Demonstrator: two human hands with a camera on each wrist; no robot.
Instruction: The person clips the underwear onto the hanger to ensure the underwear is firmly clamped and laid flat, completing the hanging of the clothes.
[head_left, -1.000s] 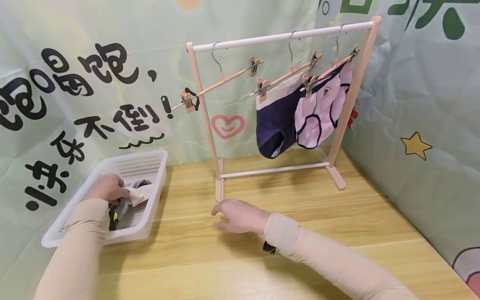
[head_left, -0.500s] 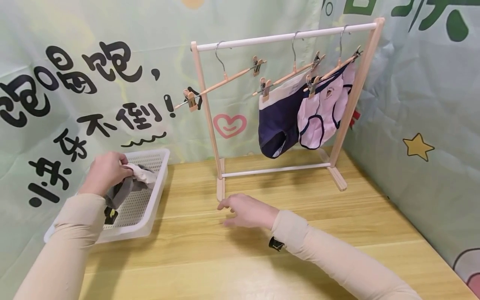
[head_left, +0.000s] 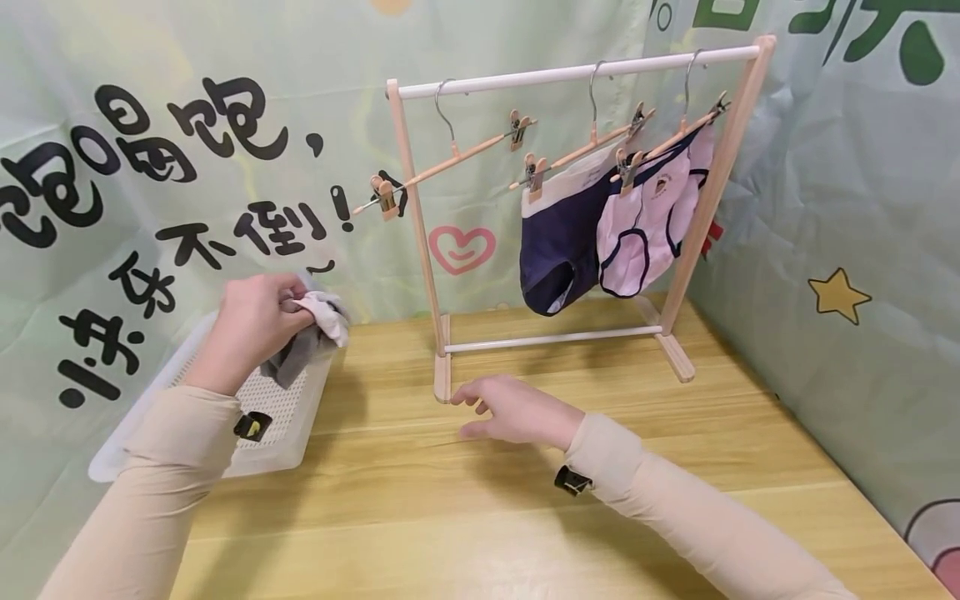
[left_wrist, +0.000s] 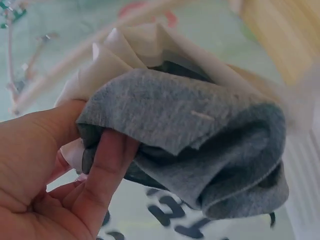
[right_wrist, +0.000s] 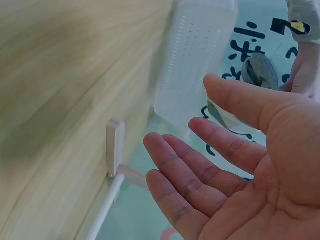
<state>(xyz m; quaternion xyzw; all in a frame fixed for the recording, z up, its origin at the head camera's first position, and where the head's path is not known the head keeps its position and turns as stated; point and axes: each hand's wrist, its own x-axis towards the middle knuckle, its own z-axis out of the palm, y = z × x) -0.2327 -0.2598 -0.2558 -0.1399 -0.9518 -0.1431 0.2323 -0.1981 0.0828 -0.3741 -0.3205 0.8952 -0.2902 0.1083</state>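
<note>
My left hand (head_left: pixel 251 329) pinches a bunched grey and white cloth garment (left_wrist: pixel 185 120) between thumb and fingers, above the white plastic basket (head_left: pixel 281 460). Its grey part hangs in folds and a pale part bunches behind; its full shape is hidden. My right hand (head_left: pixel 517 412) holds nothing, fingers apart and slightly bent, over the table near the left foot of the wooden rack (head_left: pixel 443 379). In the right wrist view its palm and fingers (right_wrist: pixel 185 175) show. On the rack, a left hanger (head_left: pixel 465 156) with two clips bears no garment.
Navy boxer briefs (head_left: pixel 555 237) with a white waistband and pink briefs (head_left: pixel 652 208) with navy trim hang clipped on two other hangers. The rack stands toward the back of the wooden table (head_left: pixel 450 517). Printed cloth walls (head_left: pixel 847 208) enclose the back and sides.
My left hand has lifted the grey and white garment up out of the basket and moved it right. My right hand has shifted slightly right and up.
</note>
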